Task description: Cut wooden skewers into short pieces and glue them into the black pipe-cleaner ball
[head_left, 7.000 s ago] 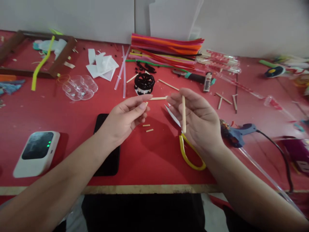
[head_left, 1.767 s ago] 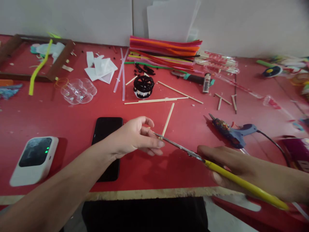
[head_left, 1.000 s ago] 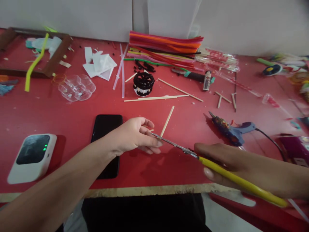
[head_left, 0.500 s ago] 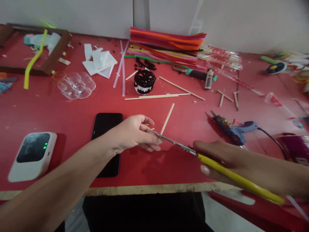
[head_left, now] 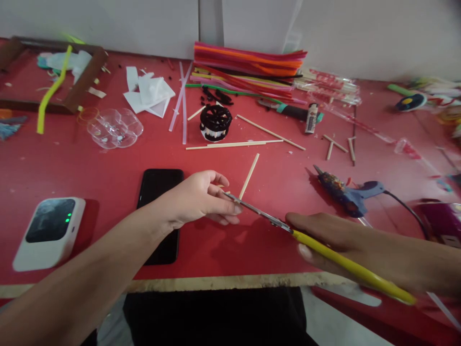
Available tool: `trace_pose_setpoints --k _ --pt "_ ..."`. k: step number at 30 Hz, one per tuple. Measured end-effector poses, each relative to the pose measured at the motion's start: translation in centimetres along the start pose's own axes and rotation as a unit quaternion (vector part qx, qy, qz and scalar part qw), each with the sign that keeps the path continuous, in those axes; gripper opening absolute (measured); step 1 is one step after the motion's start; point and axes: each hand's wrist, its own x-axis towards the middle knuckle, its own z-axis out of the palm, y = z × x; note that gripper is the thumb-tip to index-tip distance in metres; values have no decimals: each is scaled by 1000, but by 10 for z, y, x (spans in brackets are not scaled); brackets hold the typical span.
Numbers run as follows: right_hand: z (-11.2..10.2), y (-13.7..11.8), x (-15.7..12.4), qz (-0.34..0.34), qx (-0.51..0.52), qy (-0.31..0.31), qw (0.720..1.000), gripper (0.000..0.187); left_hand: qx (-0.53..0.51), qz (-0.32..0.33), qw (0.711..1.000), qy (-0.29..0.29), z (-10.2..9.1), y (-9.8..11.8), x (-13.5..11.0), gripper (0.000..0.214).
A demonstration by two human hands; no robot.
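My right hand [head_left: 331, 245] is closed around yellow-handled scissors [head_left: 266, 215], seen edge-on, their blades pointing left. The blades reach to the fingers of my left hand [head_left: 212, 202], crossing the lower end of a pale wooden stick [head_left: 249, 176]. That stick leans up and away from my left thumb and fingertips, which are closed on it; its lower end is hidden behind the blades and thumb. Short pale stick ends also show between my left fingers. Beyond my hands stands a small round structure [head_left: 215, 122] of black fuzzy pieces, pale posts and a white base.
A black phone [head_left: 158, 187] lies under my left wrist, with a white device [head_left: 50, 233] further left. Loose sticks [head_left: 234, 144] lie ahead. Pipe cleaners [head_left: 248, 60] are heaped at the back. A glue gun [head_left: 345, 192] with its cord lies to the right.
My right hand and the scissors have shifted slightly left, and the handle's end has come in a little. My left hand and the stick stay almost where they were.
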Motion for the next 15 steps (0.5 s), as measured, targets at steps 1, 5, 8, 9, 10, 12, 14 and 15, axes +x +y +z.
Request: trace_pose_setpoints --k 1,5,8,9,10,12,14,15 --pt "0 1 -1 3 3 -5 1000 46 1 -1 1000 1 0 0 0 53" --pt "0 3 -2 1 7 -21 1000 43 -2 -2 1000 -4 0 0 0 54" --pt "1 5 0 -1 5 -18 1000 46 -3 -1 1000 -4 -1 -1 1 53" --pt "1 5 0 -1 4 -15 1000 47 -4 -1 1000 -4 -1 -1 2 52" --pt "1 5 1 0 5 -11 1000 47 -6 -3 1000 -4 -2 -1 2 52" --pt "1 4 2 5 5 -3 1000 46 -9 -4 1000 -4 -2 -1 3 51" --pt "1 4 3 5 5 1 1000 44 -10 -4 1000 -6 -3 -1 3 51" --pt "1 3 3 2 6 1 1000 43 -9 -3 1000 -7 -3 -1 3 51"
